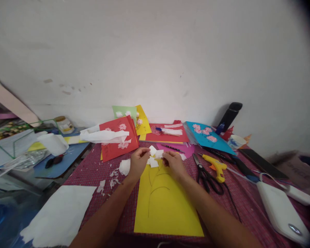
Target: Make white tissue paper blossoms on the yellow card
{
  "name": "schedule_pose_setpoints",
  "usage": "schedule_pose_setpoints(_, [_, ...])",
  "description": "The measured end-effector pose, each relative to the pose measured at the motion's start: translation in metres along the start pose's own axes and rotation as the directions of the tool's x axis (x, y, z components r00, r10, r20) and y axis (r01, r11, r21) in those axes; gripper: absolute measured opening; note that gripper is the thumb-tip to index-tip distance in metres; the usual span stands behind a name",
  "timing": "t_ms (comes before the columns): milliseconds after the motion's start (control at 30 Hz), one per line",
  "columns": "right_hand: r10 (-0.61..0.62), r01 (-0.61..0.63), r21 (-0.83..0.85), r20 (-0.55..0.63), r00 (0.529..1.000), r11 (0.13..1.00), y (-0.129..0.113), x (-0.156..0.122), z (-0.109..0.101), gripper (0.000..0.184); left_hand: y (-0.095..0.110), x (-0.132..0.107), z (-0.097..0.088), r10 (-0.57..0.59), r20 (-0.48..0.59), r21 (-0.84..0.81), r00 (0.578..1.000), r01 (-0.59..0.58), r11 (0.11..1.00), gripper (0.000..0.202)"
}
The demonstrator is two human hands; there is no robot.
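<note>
Closest to me on my feed is the bottom edge of a yellow sheet [170, 210], lying flat on a plaid cloth [89, 172] with a few curved lines drawn on it. Off to the left there's a big torn-edged white sheet [62, 213], and way over right a white boxy device [280, 208].

Up at the sheet's far end are the hands I'm following. Left hand [140, 160] is pinching a white paper square [152, 150] between thumb and fingers. Right hand [174, 163] has the same sort of pinch on a second white square [159, 154], just beside the first. More white paper [154, 162] sits right below them, over the top of the yellow sheet; can't tell from here if it's all joined.

Scraps [114, 182] and a white wad [124, 167] lie left of the left hand. Right of the right hand: black-handled scissors [201, 168], then a yellow glue gun [217, 165] just beside them.

Further back, a dark pen [173, 148] lies on a magenta sheet [189, 150]. Past that, a red card [111, 156] and a blue sheet [223, 146], both with pinkish-white blossoms, and finally the pale wall [155, 62].
</note>
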State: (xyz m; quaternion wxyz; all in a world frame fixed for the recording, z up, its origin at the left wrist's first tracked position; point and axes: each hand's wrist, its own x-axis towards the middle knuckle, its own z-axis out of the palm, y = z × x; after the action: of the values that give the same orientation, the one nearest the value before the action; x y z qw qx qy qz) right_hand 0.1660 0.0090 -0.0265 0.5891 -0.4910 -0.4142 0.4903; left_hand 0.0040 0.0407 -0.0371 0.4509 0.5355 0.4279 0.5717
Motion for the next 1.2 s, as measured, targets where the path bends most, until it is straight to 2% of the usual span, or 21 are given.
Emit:
schedule_pose_setpoints(133, [-0.025, 0.025, -0.046, -0.014, 1.000, 0.999, 0.001, 0.001, 0.000, 0.025, -0.001, 0.001, 0.001, -0.069, -0.043, -0.074, 0.997, 0.066, 0.995, 0.021])
schedule_pose_setpoints(233, [-0.074, 0.072, -0.129, -0.010, 0.997, 0.989, 0.002, 0.001, -0.002, 0.027, 0.010, 0.005, -0.002, -0.023, -0.126, -0.102, 0.992, 0.011, 0.995, 0.021])
schedule_pose_setpoints(300, [-0.098, 0.096, -0.177, -0.003, 0.995, 0.980, 0.003, 0.000, -0.004, 0.027, 0.025, 0.010, -0.008, 0.042, -0.289, -0.147, 0.956, -0.087, 0.985, 0.020])
schedule_pose_setpoints(367, [-0.143, 0.144, -0.251, 0.022, 0.989, 0.957, 0.001, -0.002, -0.005, 0.025, 0.043, 0.011, -0.021, 0.024, -0.449, -0.291, 0.893, -0.172, 0.941, 0.019])
schedule_pose_setpoints(433, [-0.220, 0.233, -0.361, 0.076, 0.972, 0.903, -0.002, -0.004, -0.002, 0.023, 0.059, 0.005, -0.037, -0.001, -0.480, -0.387, 0.877, -0.211, 0.898, 0.021])
schedule_pose_setpoints(533, [-0.343, 0.403, -0.528, 0.212, 0.915, 0.748, -0.010, -0.005, 0.016, 0.024, 0.068, -0.022, -0.064, 0.004, -0.462, -0.391, 0.887, -0.208, 0.897, 0.022])
schedule_pose_setpoints(667, [-0.477, 0.629, -0.663, 0.433, 0.765, 0.407, -0.011, -0.006, 0.058, 0.023, 0.053, -0.068, -0.087, -0.021, -0.507, -0.241, 0.861, -0.119, 0.963, 0.020])
schedule_pose_setpoints(700, [-0.477, 0.664, -0.673, 0.489, 0.730, 0.327, -0.008, -0.007, 0.068, 0.021, 0.048, -0.078, -0.089, -0.026, -0.512, -0.207, 0.859, -0.094, 0.974, 0.019])
schedule_pose_setpoints(767, [-0.400, 0.734, -0.653, 0.632, 0.664, 0.187, -0.003, -0.011, 0.082, 0.015, 0.038, -0.092, -0.092, -0.029, -0.487, -0.148, 0.873, -0.049, 0.988, 0.017])
schedule_pose_setpoints(833, [-0.327, 0.769, -0.627, 0.706, 0.629, 0.124, 0.001, -0.018, 0.086, 0.010, 0.031, -0.099, -0.092, -0.039, -0.435, -0.093, 0.899, -0.001, 0.996, 0.017])
schedule_pose_setpoints(900, [-0.353, 0.752, -0.639, 0.674, 0.649, 0.163, 0.002, -0.025, 0.083, 0.010, 0.028, -0.102, -0.089, -0.050, -0.386, -0.063, 0.921, 0.028, 0.998, 0.020])
schedule_pose_setpoints(1000, [-0.472, 0.712, -0.610, 0.542, 0.695, 0.347, -0.001, -0.037, 0.073, 0.012, 0.026, -0.101, -0.082, -0.045, -0.306, -0.060, 0.951, 0.028, 0.998, 0.025])
schedule_pose_setpoints(1100, [-0.522, 0.723, -0.476, 0.500, 0.691, 0.501, -0.002, -0.050, 0.068, 0.010, 0.025, -0.101, -0.073, -0.027, -0.218, -0.063, 0.976, 0.013, 0.998, 0.027])
schedule_pose_setpoints(1200, [-0.523, 0.731, -0.400, 0.516, 0.678, 0.553, 0.001, -0.060, 0.066, 0.006, 0.024, -0.103, -0.067, 0.005, -0.156, -0.032, 0.988, -0.010, 0.999, 0.027])
